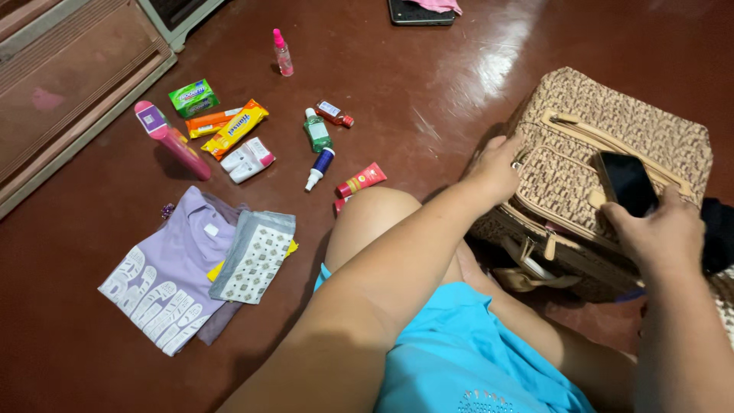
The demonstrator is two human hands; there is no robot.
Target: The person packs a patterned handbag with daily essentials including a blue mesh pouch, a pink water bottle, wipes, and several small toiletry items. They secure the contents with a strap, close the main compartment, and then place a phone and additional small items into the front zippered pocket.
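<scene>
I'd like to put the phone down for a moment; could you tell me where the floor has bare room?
Bare floor lies between the small bottles and the woven bag, and left of the folded lilac shirt. It is crowded around the snack packets and the pink bottle.

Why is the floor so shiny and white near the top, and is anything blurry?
Head view: lamp glare streaks the glossy red floor by the bag; small bottles cast short soft shadows; the left hand and the right hand, holding a phone, look sharp; the picture's edges bend slightly.
</scene>
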